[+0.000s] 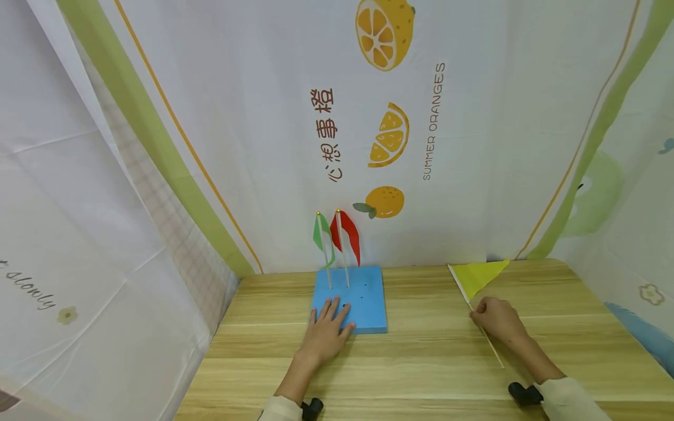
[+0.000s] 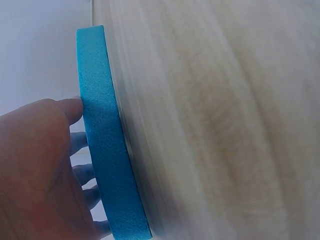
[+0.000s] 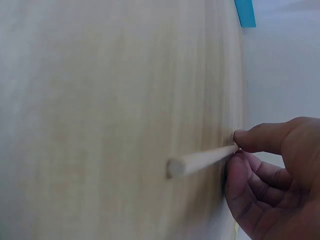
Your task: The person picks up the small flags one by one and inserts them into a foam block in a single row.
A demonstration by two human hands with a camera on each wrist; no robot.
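A blue foam board [image 1: 371, 313] with small holes lies flat on the wooden table. In its far left part stand a green flag [image 1: 318, 233] and a red flag [image 1: 348, 231] on thin sticks. My left hand [image 1: 325, 333] rests on the board's near left part with fingers spread; in the left wrist view the thumb [image 2: 73, 109] lies at the board's edge. My right hand [image 1: 497, 318] pinches the wooden stick of a yellow flag [image 1: 478, 277] between thumb and fingers, low over the table's right side. The stick's bare end [image 3: 176, 168] points toward the right wrist camera.
The wooden table [image 1: 421, 362] reaches back to a white curtain [image 1: 253, 146] printed with oranges and lettering. More printed cloth hangs at the left and right sides. A black wrist mount [image 1: 525, 394] sits by the right sleeve.
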